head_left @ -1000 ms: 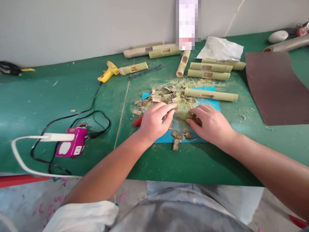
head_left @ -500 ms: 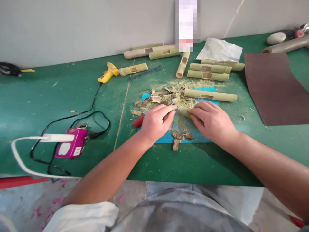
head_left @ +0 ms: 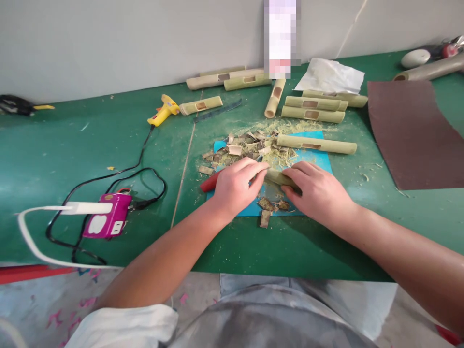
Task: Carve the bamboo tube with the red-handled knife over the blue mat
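Note:
A short piece of green bamboo tube (head_left: 277, 177) lies between my two hands above a blue sheet (head_left: 314, 166). My left hand (head_left: 239, 184) is closed at its left end, thumb and forefinger together. My right hand (head_left: 315, 191) grips its right part, fingers over the top and thumb below. Behind my left hand, a red handle (head_left: 209, 181) sticks out on the left, and a dark tip shows past the knuckles; the middle is hidden. Just beyond lies a bamboo tube with a cut window (head_left: 333, 147). Bamboo chips (head_left: 235, 150) and shavings are heaped beside it.
Several windowed bamboo tubes (head_left: 313, 115) lie toward the wall. A yellow glue gun (head_left: 164, 111) has its black cord running to a purple power strip (head_left: 121, 205) at left. A brown sheet (head_left: 413, 135) is at right, and white paper (head_left: 329, 75) lies behind.
The bamboo piece and my right hand have come slightly nearer to me, and more of the piece shows between the hands. My left hand has shifted a little right.

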A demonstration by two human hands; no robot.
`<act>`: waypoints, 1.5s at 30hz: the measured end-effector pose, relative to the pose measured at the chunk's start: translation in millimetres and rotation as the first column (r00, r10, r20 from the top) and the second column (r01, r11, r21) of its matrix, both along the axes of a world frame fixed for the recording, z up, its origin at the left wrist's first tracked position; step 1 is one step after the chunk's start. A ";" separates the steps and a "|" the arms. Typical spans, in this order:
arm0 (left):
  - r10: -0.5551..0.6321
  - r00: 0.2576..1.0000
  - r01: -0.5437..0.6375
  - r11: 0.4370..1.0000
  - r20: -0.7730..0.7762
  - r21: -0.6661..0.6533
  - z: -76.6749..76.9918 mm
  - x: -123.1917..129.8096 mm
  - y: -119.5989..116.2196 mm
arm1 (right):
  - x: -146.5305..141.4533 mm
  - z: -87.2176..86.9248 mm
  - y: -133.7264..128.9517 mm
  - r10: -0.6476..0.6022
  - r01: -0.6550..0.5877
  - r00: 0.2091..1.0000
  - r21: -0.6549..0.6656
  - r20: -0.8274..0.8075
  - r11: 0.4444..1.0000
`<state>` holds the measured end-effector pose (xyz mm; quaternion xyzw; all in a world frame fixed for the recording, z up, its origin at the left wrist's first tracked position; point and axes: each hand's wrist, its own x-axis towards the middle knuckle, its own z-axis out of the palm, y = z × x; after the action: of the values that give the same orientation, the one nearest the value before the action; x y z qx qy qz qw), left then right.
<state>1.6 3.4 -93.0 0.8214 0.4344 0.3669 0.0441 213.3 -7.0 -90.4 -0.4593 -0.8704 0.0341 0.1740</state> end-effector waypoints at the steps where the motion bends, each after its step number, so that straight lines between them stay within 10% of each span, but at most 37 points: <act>1: -0.007 1.000 0.007 1.000 -0.021 -0.003 -0.4 0.8 -0.4 | -0.1 0.3 -0.9 -0.006 0.006 1.000 -0.006 0.004 1.000; 11: -0.030 0.991 0.029 1.000 -0.134 -0.013 -4.7 3.8 -2.8 | 1.3 5.2 -3.3 -0.016 0.016 1.000 0.005 0.009 1.000; 21: 0.125 0.963 -0.027 0.927 0.241 -0.374 0.8 0.9 -0.8 | 3.0 4.6 -2.1 -0.047 0.047 0.998 0.008 0.034 0.999; 36: 0.159 0.944 -0.008 0.887 0.290 -0.462 2.1 2.0 -2.6 | 4.0 6.3 -2.2 -0.039 0.041 0.996 -0.029 0.076 0.999; 45: 0.061 0.994 -0.042 0.979 0.093 -0.198 3.1 0.7 -0.3 | 4.2 2.2 -2.5 -0.040 0.042 0.997 -0.024 0.061 0.999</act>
<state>2.3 3.0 -89.9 0.7825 0.4868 0.3635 0.1366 217.5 -9.5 -88.2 -0.4799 -0.8652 0.0275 0.1424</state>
